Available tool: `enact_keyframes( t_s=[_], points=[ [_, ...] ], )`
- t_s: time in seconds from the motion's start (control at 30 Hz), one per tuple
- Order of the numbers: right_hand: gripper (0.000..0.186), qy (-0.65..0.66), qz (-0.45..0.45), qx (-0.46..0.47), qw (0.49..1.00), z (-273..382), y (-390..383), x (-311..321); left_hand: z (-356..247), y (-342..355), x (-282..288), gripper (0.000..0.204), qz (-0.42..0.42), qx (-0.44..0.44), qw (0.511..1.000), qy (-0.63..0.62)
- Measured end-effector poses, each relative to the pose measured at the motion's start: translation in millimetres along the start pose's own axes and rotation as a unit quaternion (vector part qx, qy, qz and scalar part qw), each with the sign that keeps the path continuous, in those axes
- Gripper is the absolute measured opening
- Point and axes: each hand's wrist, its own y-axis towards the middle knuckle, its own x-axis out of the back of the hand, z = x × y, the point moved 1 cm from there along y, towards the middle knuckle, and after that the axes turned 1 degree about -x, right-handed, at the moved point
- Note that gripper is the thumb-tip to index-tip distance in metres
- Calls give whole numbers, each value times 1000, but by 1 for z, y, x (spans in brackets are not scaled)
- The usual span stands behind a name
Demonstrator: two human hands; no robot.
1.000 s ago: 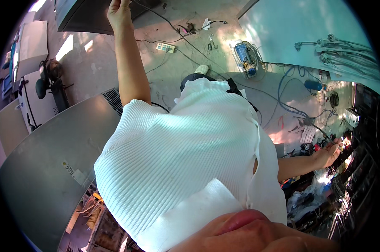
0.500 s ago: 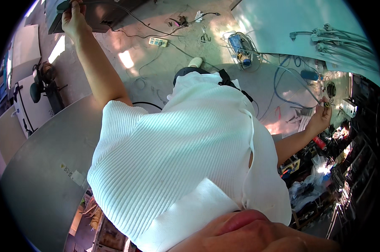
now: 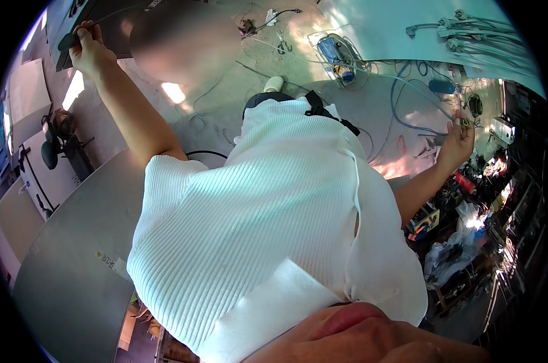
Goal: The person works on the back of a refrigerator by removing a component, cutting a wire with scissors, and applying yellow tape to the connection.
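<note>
At the far left, my left hand (image 3: 92,55) is closed on a dark, rounded piece (image 3: 67,42) beside a dark box-like unit (image 3: 107,27). A black cable runs near its fingers; the kind of piece is not clear. On the right, my right hand (image 3: 457,144) pinches the end of a grey cable (image 3: 422,130) with its fingertips. Thin yellow-green wires (image 3: 465,121) show at those fingertips. A blue tool-like object (image 3: 441,86) lies just beyond that hand, its kind unclear.
Several bundled grey cables with plugs (image 3: 479,39) lie on the pale table (image 3: 383,30) at the far right. A blue-and-yellow item in a basket (image 3: 340,60) sits on the floor. Cluttered parts and a plastic bag (image 3: 452,257) fill the right. A grey tabletop (image 3: 74,242) is at left.
The view has shifted a little. My left hand sits lower and further left in the picture, my right hand higher; both keep their grips. A blurred patch now covers the power strip's place.
</note>
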Motion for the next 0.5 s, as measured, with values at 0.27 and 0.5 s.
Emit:
enact_keyframes(
  t_s=[0.27, 0.5],
  points=[
    [16, 28, -31, -16, 999, -6, -2, 8, 2, -7, -19, 7, 19, 11, 1000, -4],
    [16, 70, -95, -2, 993, -3, -2, 18, 0, -11, -33, 9, 39, 27, 999, -9]
  ],
)
